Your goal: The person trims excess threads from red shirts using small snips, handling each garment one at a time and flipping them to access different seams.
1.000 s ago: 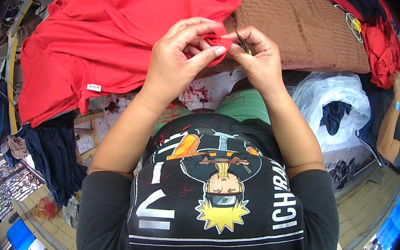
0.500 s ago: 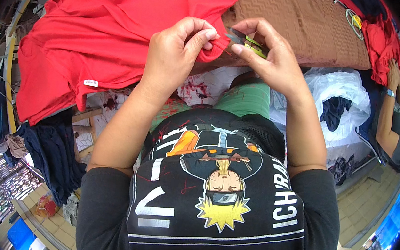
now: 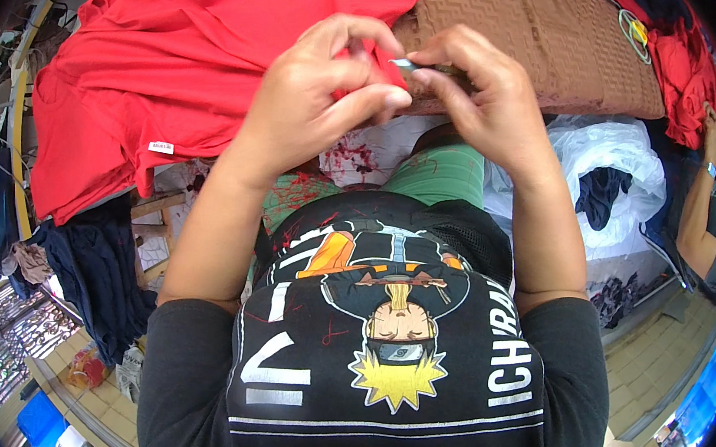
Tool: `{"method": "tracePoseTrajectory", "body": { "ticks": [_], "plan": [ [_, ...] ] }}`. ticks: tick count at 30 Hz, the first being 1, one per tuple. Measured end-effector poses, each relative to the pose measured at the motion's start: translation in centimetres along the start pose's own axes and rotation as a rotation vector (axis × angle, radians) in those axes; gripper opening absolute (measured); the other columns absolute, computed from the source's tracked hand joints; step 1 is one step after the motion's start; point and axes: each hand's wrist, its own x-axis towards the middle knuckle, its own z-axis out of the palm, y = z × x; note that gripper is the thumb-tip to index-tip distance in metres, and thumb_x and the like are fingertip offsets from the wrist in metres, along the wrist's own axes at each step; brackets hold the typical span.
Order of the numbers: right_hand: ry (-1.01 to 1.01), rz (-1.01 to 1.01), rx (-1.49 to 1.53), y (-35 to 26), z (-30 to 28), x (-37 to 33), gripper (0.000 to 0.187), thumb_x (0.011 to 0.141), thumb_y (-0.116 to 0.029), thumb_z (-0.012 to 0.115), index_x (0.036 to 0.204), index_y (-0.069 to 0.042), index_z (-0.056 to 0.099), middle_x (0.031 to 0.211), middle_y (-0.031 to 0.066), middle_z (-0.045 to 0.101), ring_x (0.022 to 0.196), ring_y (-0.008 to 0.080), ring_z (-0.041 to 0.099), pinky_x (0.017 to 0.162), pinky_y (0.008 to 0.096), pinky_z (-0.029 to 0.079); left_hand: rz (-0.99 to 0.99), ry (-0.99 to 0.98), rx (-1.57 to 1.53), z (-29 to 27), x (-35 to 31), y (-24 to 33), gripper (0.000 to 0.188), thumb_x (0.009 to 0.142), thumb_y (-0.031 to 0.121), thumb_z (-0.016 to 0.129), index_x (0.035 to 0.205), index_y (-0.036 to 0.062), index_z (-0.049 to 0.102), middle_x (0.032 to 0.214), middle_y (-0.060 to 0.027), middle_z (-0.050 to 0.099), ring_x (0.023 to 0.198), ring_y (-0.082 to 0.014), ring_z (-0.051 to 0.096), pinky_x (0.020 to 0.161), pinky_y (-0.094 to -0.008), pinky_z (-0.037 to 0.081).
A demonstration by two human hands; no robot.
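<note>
At upper centre, our left hand pinched the red shirt on the table; our right hand gripped a small metal tool. Slack cloth risked a nicked finger.

A red garment lies spread and creased across the worktop, one edge bunched up and pinched. A small, thin metallic tool touches that bunched edge, mostly hidden.

We are raising both forearms; left hand and right hand are pinching, fingertips meeting.
</note>
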Motion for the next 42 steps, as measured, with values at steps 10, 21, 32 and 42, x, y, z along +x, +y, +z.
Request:
{"method": "tracePoseTrajectory", "body": {
  "ticks": [10,21,32,42],
  "plan": [
    [0.065,0.197,0.145,0.3,-1.8,-0.5,0.026,0.084,-0.009,0.069,0.107,0.0,0.06,0.093,0.0003,0.059,0.083,0.0054,0.054,0.073,0.0203,0.044,0.288,-0.079,0.929,0.7,-1.0,-3.2,0.032,0.068,0.011,0.075,0.098,0.0095,0.063,0.098,-0.0057,0.063,0.097,-0.0298,0.058,0.088,-0.0403,0.044],
    [0.048,-0.011,0.104,0.7,-1.2,0.5,0.018,0.079,-0.009,0.069,0.095,-0.003,0.066,0.088,0.0107,0.065,0.086,0.0265,0.063,0.077,0.0346,0.048,-0.421,0.03,-0.228,-1.5,-0.3,-2.5,0.021,0.089,0.017,0.067,0.101,-0.0003,0.067,0.089,0.0,0.067,0.083,-0.0063,0.059,0.076,-0.0217,0.047],
    [-0.107,0.135,0.539,1.2,0.1,0.9,0.026,0.084,-0.014,0.07,0.105,-0.001,0.065,0.098,0.0057,0.064,0.094,0.0146,0.061,0.086,0.0283,0.047,-0.413,-0.013,-0.379,-2.3,-0.6,-2.6,0.017,0.091,0.013,0.062,0.103,0.0025,0.066,0.096,0.0019,0.065,0.09,-0.0062,0.058,0.083,-0.0222,0.046],
    [-0.144,0.043,0.561,0.8,0.7,1.9,0.023,0.083,-0.014,0.071,0.102,-0.001,0.067,0.095,0.0052,0.063,0.091,0.0127,0.06,0.082,0.0272,0.048,-0.455,-0.039,-0.411,-2.4,-0.6,-2.5,0.018,0.091,0.014,0.063,0.104,0.0029,0.066,0.095,0.0021,0.065,0.089,-0.0058,0.057,0.082,-0.0218,0.045]
  ]
}}
